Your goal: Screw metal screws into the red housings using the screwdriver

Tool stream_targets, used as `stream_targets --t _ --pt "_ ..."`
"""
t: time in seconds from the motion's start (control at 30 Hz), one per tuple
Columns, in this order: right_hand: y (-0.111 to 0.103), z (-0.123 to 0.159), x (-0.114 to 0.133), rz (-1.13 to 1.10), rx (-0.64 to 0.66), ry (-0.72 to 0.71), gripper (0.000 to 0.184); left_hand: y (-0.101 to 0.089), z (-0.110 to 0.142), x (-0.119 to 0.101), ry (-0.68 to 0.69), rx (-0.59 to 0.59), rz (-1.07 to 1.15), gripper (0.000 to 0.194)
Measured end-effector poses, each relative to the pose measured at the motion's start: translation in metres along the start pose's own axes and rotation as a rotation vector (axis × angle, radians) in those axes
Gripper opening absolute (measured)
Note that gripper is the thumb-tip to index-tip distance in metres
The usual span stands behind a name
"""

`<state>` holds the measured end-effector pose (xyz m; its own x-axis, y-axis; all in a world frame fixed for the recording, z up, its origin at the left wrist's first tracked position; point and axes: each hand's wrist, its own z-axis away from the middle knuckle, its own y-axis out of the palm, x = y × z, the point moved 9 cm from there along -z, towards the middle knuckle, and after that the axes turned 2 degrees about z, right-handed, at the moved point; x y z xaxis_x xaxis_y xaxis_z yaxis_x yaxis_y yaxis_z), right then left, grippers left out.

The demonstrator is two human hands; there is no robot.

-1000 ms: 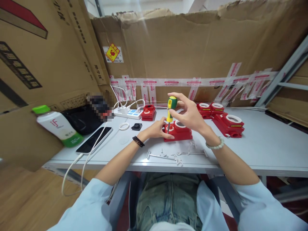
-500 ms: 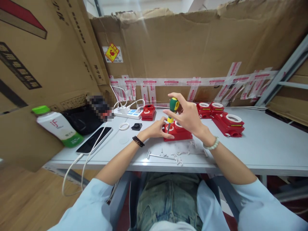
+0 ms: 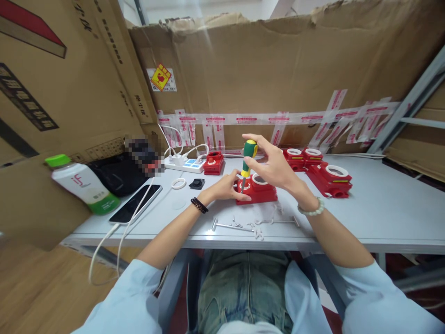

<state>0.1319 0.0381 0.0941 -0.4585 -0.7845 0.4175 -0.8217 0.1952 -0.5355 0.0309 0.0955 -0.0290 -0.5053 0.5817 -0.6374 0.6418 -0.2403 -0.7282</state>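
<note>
A red housing (image 3: 262, 193) with white round rings on top lies on the table in front of me. My left hand (image 3: 225, 188) grips its left end between thumb and fingers. Above it, my right hand (image 3: 273, 163) holds a green and yellow screwdriver (image 3: 249, 149) by the handle, thumb and fingers around it. The screwdriver stands nearly upright, its shaft reaching down to the left part of the housing. The tip's exact contact is too small to make out. Metal T-shaped rods (image 3: 234, 226), small screws and white bits lie on the table nearer to me.
More red housings (image 3: 328, 181) stand at the right back, and a smaller red one (image 3: 213, 163) beside the white power strip (image 3: 185, 163). A white ring (image 3: 178, 183), a black part (image 3: 197, 184), a phone (image 3: 136, 204) and a bottle (image 3: 82, 183) are to the left. Cardboard (image 3: 243, 65) walls the back.
My right hand has shifted its fingers and wrist slightly around the screwdriver, whose handle has turned. My left hand keeps its hold on the red housing.
</note>
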Motion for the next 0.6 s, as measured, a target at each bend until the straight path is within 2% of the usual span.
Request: stream_targets --t 0.1,0.23,0.3,0.47,0.5,0.53,0.6 --pt "0.006 0.000 0.001 -0.150 0.077 -0.014 0.046 0.001 0.000 -0.001 0.016 0.013 0.027 0.071" --pt "0.001 0.001 -0.001 0.033 -0.049 0.032 0.036 0.001 -0.002 0.003 -0.009 0.004 -0.068 0.069" --pt "0.000 0.001 -0.001 0.081 -0.068 0.037 0.033 0.001 -0.002 0.004 -0.010 0.004 -0.064 0.070" --pt "0.011 0.000 0.000 -0.257 0.172 -0.012 0.040 0.000 -0.002 0.002 0.017 -0.010 0.028 0.070" --pt "0.012 0.000 0.001 -0.293 0.189 -0.011 0.041 0.000 -0.002 0.002 0.020 -0.012 0.032 0.069" --pt "0.012 0.000 0.000 -0.293 0.173 -0.006 0.041 0.000 -0.002 0.002 0.020 -0.013 0.034 0.069" --pt "0.008 0.000 -0.001 -0.197 0.056 0.008 0.039 0.000 -0.002 0.002 0.016 -0.016 0.039 0.070"
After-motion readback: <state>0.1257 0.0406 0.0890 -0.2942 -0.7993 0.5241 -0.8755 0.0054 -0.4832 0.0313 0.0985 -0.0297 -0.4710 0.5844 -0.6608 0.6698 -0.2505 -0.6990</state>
